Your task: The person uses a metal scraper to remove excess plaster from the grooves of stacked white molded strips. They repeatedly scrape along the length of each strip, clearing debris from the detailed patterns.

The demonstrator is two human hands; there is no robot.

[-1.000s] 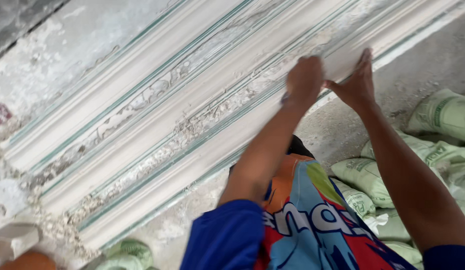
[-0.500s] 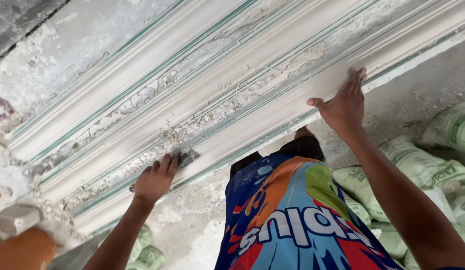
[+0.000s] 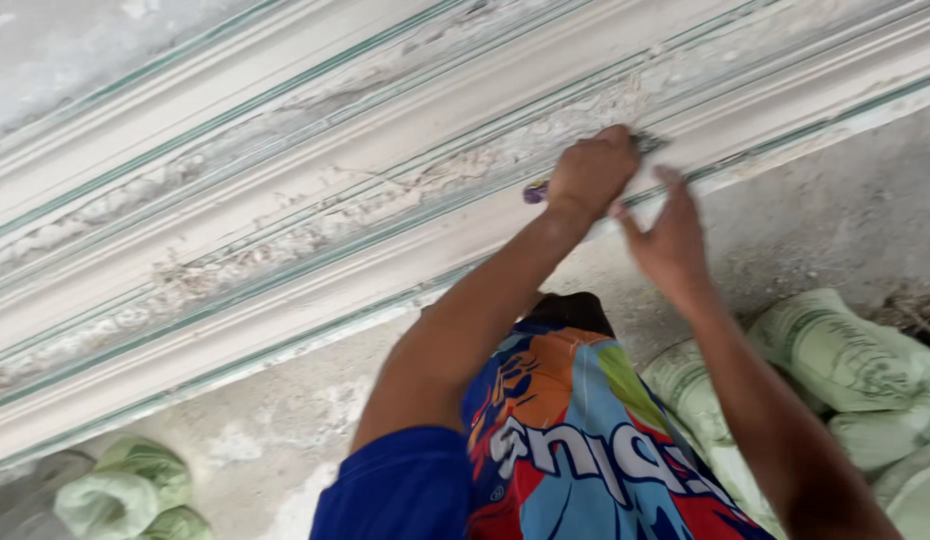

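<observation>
Pressing against a long white plaster moulding (image 3: 285, 250), the left hand (image 3: 590, 175) is curled tight into a fist around a small tool (image 3: 537, 190) whose purplish end pokes out at the thumb side, while a dark bit of it shows past the knuckles against the plaster. The tool is mostly hidden inside the fist, so its kind cannot be told. The fist sits on one of the middle ridges of the moulding, touching it, toward the right part of the view.

The right hand (image 3: 670, 240) hangs just beside the left, lower and to the right, open with fingers loosely spread and holding nothing. Its fingertips reach the lower edge of the moulding; whether they actually touch it is hard to tell because of blur.

The moulding runs slantwise across the whole view, with several parallel ridges and thin greenish lines along the grooves. Rough, crumbly patches of plaster cling in the grooves left of the hands.

Below lies a grey concrete floor (image 3: 805, 220). Pale green sacks (image 3: 845, 350) are stacked at the right, near the right forearm, and a few more green sacks (image 3: 125, 490) lie at the lower left. The person's colourful shirt (image 3: 575, 440) and blue sleeve (image 3: 395, 490) fill the bottom centre.
</observation>
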